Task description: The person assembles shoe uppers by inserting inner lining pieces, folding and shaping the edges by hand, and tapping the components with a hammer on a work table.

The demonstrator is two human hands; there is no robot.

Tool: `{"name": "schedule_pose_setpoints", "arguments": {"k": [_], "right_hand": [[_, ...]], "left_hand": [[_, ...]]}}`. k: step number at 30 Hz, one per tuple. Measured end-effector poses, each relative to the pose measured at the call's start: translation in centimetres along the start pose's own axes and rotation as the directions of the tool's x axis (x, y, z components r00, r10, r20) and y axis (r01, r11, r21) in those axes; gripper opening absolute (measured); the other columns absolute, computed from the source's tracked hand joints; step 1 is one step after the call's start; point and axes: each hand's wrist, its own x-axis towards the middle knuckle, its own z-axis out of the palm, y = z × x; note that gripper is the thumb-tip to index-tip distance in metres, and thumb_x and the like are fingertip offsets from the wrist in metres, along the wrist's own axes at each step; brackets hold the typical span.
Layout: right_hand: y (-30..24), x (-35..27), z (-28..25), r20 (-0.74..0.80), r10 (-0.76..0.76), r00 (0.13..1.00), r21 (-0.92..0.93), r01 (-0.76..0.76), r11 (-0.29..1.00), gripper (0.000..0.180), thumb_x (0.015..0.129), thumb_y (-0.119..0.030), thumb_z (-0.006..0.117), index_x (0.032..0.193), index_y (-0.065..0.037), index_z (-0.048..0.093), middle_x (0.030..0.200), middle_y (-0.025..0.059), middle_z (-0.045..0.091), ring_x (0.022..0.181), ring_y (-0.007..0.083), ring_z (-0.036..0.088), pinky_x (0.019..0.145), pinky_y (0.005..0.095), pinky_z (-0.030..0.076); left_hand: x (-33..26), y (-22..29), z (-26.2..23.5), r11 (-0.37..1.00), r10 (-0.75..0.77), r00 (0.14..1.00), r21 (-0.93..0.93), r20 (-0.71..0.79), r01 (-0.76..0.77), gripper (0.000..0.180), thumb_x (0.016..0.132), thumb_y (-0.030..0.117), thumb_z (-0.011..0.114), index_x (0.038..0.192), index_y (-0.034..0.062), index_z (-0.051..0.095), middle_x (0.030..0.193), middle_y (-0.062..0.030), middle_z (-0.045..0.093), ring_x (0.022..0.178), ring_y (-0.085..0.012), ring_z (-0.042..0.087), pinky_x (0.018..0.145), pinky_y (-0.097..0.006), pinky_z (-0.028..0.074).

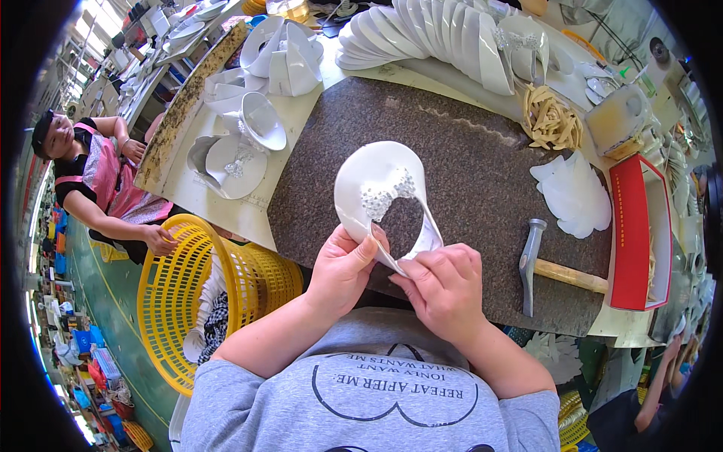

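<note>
Over the dark stone slab [316,181] I hold a white, glossy shoe upper [352,169] with a cluster of sparkling beads at its opening. My left hand [343,271] grips its lower left edge, thumb on top. With my right hand [449,286] I pinch the lower right edge, fingers bent over the rim. The fingertips beneath the piece are partly hidden. To the right, a hammer [530,264] with a wooden handle lies on the slab. Beyond it is a stack of thin white cut pieces [574,197].
Similar uppers [263,124] stand at the left, and a long row of them [429,38] lines the back. Tan strips [551,120] lie beside a glue container [619,120]. A red box [629,233] borders the right. A yellow basket [260,279] and a seated person [105,173] are left.
</note>
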Motion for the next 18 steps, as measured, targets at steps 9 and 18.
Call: {"name": "schedule_pose_setpoints", "arguments": {"k": [9, 18], "right_hand": [[-0.8, -1.0, -1.7, -0.165, -0.396, 0.903, 0.135, 0.418, 0.898, 0.036, 0.087, -0.017, 0.061, 0.122, -0.009, 0.064, 0.119, 0.0054, 0.060, 0.106, 0.0177, 0.060, 0.089, 0.0297, 0.051], [0.0, -2.4, -2.5, 0.174, -0.145, 0.974, -0.157, 0.173, 0.972, 0.039, 0.082, -0.016, 0.057, 0.118, -0.004, 0.064, 0.114, 0.0051, 0.065, 0.107, 0.0176, 0.060, 0.088, 0.0324, 0.047]], "left_hand": [[-0.4, 1.2, 2.3, -0.338, 0.241, 0.701, 0.736, 0.671, -0.587, 0.040, 0.082, 0.011, 0.060, 0.120, 0.0001, 0.059, 0.112, -0.0152, 0.060, 0.110, -0.0302, 0.057, 0.097, -0.042, 0.045], [-2.7, 3.5, 1.8, -0.579, -0.301, 0.697, 0.457, 0.651, -0.676, 0.050, 0.079, 0.017, 0.057, 0.119, -0.0135, 0.055, 0.127, -0.0280, 0.054, 0.127, -0.0425, 0.048, 0.112, -0.053, 0.035]]}}
